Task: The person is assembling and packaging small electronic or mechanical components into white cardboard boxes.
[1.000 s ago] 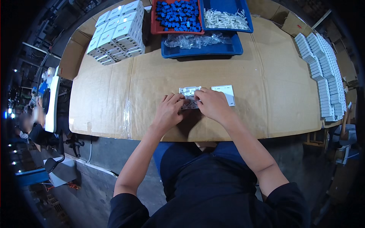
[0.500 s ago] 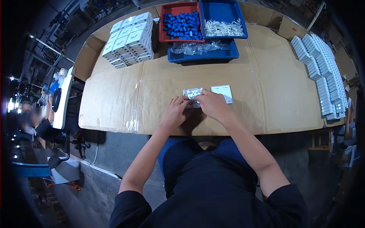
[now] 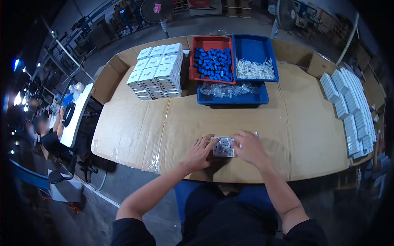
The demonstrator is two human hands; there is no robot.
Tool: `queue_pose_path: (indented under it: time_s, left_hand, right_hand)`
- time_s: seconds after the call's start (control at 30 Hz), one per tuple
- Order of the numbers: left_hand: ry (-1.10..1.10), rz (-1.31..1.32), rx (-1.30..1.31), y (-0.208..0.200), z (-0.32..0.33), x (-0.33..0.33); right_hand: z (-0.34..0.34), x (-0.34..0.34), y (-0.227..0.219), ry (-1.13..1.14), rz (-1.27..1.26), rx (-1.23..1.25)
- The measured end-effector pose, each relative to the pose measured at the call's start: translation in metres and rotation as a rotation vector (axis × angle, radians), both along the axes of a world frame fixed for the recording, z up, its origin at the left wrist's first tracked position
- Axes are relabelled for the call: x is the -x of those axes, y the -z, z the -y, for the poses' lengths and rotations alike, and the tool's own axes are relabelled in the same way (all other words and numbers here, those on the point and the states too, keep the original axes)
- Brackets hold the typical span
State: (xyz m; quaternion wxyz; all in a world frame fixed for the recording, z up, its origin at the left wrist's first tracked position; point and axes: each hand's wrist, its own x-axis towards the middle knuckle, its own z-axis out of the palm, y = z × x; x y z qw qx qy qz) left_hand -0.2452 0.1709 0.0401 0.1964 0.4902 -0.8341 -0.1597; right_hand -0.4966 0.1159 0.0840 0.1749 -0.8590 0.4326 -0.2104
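A white square plastic housing (image 3: pixel 223 148), its inner parts showing from above, rests near the front of the cardboard-covered table. On its left edge, my left hand (image 3: pixel 198 155) is closed, thumb and fingertips against the side. My right hand (image 3: pixel 249 148) has its fingers bent round the upper right edge of the same housing; the fingertips are partly hidden. Behind the right hand, only a small corner of a white square cover plate (image 3: pixel 256 134) peeks out. Small details inside the housing are too fine to tell.
Stacked white boxes (image 3: pixel 155 74) stand at the back left. A red tray (image 3: pixel 191 61) holds blue parts; a blue tray (image 3: pixel 252 46) holds white pieces. A lower blue tray (image 3: pixel 234 100) holds clear plastic bags. White units (image 3: pixel 349 108) line the right side. A person (image 3: pixel 51 127) sits far left.
The view has tilted up, so the table sits lower in it. My hands have spread apart, uncovering more of the housing, and my right hand now covers most of the cover plate.
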Motion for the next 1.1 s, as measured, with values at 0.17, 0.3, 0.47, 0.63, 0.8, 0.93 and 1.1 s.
queue_pose_path:
  time_s: [0.17,0.3,0.47,0.63,0.8,0.93,1.1]
  left_hand:
    - [0.069,0.041,0.072,0.012,0.034,-0.021]
    - [0.047,0.022,0.031,0.019,0.034,-0.026]
    - [0.032,-0.044,-0.004,0.009,0.037,-0.029]
    - [0.034,-0.063,-0.042,0.018,0.043,-0.033]
    - [0.033,-0.08,-0.061,0.017,0.041,-0.034]
    - [0.035,-0.096,-0.049,0.016,0.04,-0.037]
    - [0.039,-0.083,-0.061,0.017,0.042,-0.037]
  right_hand:
    - [0.092,-0.003,-0.023,0.065,-0.004,0.102]
    - [0.163,-0.013,-0.05,0.092,-0.082,0.172]
    - [0.262,-0.044,-0.077,0.113,-0.188,0.273]
    - [0.395,-0.07,-0.062,0.124,-0.298,0.481]
    - [0.466,-0.076,-0.041,0.075,-0.442,0.575]
    - [0.479,-0.086,-0.034,0.081,-0.533,0.503]
    - [0.478,-0.086,-0.039,0.143,-0.543,0.456]
